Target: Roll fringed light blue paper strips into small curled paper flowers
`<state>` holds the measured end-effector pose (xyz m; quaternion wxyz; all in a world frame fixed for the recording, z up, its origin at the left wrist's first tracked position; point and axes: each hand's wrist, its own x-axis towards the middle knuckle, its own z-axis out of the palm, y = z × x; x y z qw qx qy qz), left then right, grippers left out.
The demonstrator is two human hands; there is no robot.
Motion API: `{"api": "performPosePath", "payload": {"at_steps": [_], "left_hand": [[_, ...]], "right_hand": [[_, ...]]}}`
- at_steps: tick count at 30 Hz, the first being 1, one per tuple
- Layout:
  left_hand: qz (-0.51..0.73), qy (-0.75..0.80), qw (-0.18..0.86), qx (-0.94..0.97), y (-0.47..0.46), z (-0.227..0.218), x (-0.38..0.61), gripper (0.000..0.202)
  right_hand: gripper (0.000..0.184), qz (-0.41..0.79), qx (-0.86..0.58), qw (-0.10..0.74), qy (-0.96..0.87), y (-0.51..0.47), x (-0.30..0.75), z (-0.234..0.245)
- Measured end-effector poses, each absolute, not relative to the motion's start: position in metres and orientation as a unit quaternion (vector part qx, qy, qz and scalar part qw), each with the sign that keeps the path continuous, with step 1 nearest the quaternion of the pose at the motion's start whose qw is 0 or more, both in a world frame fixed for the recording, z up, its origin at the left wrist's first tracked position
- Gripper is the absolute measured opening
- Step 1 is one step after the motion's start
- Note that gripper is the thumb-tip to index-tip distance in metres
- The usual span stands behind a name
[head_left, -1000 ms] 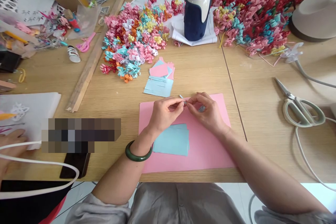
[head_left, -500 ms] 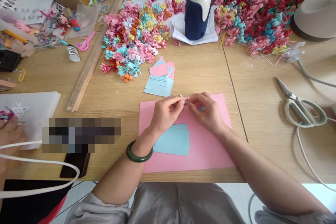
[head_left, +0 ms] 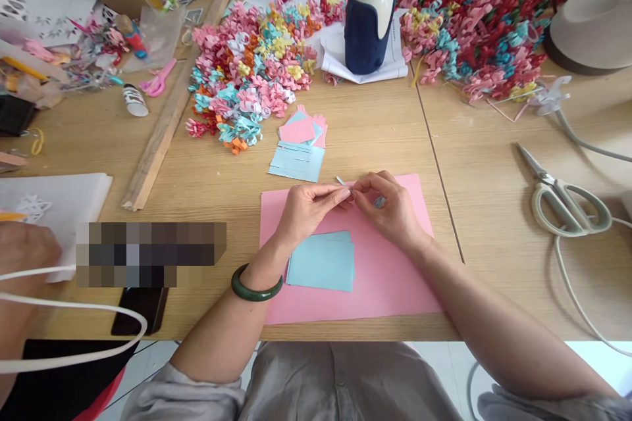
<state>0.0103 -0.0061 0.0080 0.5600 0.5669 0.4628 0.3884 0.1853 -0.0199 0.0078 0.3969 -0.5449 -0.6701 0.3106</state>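
My left hand (head_left: 313, 210) and my right hand (head_left: 388, 207) meet fingertip to fingertip over the upper part of a pink paper sheet (head_left: 395, 276). Both are closed in a pinch on a small light-blue paper strip (head_left: 340, 180), its end poking out behind the left fingertips. Most of the strip is hidden by the fingers. A bit of curled blue paper (head_left: 379, 201) shows within my right hand. Below my left hand, a small stack of light-blue paper pieces (head_left: 320, 263) lies on the pink sheet. A dark green bangle (head_left: 257, 293) circles my left wrist.
Beyond the sheet lie slit blue paper (head_left: 296, 161) and pink cards (head_left: 297, 131). Farther back are heaps of curled paper flowers (head_left: 266, 66) and a bottle (head_left: 368, 33). Scissors (head_left: 567, 204) rest right; a wooden strip (head_left: 158, 138), phone (head_left: 141, 312) and another person's hand (head_left: 29, 247) are left.
My fingertips stay pinched together, with only small shifts in the fingers and the paper between them. At the left, the other person's hand has moved and turned.
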Motion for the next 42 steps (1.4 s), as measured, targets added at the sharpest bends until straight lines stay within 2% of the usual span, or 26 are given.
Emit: {"api": "performPosePath", "payload": {"at_steps": [6, 18, 22, 30, 36, 42], "left_hand": [[0.401, 0.472, 0.511, 0.596, -0.0073, 0.0047, 0.0105, 0.022], [0.393, 0.452, 0.177, 0.781, -0.0082, 0.0012, 0.0111, 0.011], [0.385, 0.442, 0.114, 0.802, -0.007, 0.0006, 0.0114, 0.011], [0.409, 0.449, 0.215, 0.765, -0.0073, 0.0034, 0.0118, 0.015], [0.412, 0.478, 0.365, 0.684, -0.0085, 0.0099, 0.0117, 0.026], [0.42, 0.447, 0.379, 0.693, -0.0071, 0.0059, 0.0111, 0.021]], "right_hand": [[0.005, 0.311, -0.546, 0.395, -0.671, -0.0199, 0.1851, 0.0056], [0.007, 0.305, -0.538, 0.386, -0.685, -0.0205, 0.1838, 0.006], [0.008, 0.294, -0.539, 0.378, -0.694, -0.0199, 0.1837, 0.0043], [0.011, 0.275, -0.536, 0.393, -0.695, -0.0196, 0.1832, 0.0007], [0.012, 0.276, -0.541, 0.387, -0.694, -0.0184, 0.1857, 0.0001], [0.012, 0.286, -0.536, 0.393, -0.69, -0.0186, 0.1852, 0.0011]]}}
